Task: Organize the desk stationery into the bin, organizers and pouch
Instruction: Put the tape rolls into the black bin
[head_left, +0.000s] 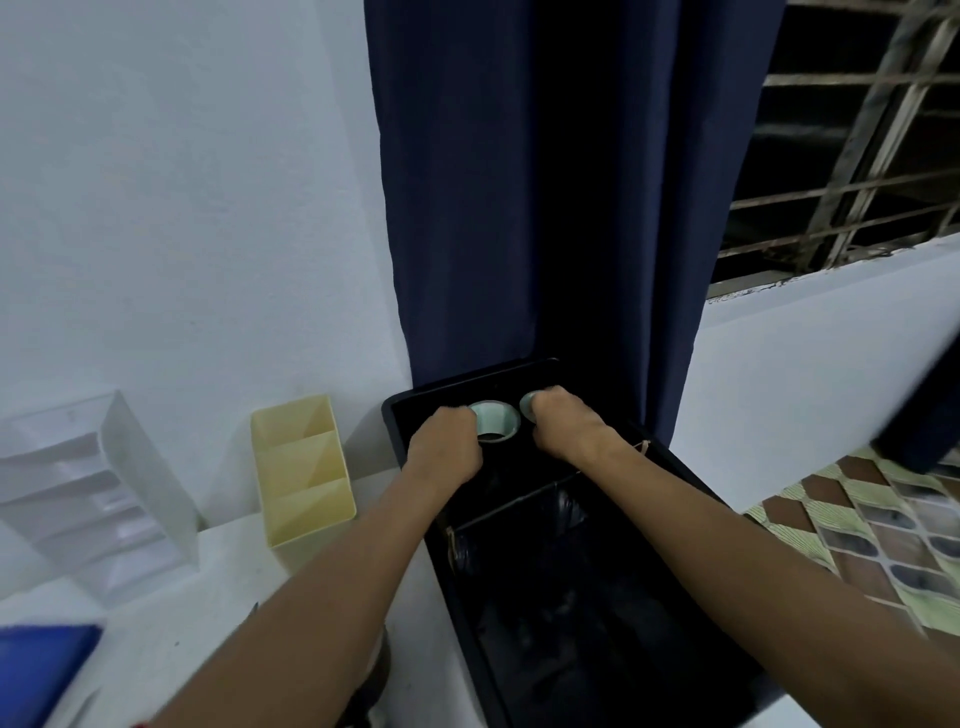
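At frame centre, left hand (444, 447) and right hand (563, 423), fingers curled, each grip a pale-green tape roll (494, 422) over the black bin's (597, 597) far end.

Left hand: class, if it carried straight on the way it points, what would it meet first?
The left hand already grips a pale tape roll; beyond that, probably the black bin's far wall, though depth is unclear.
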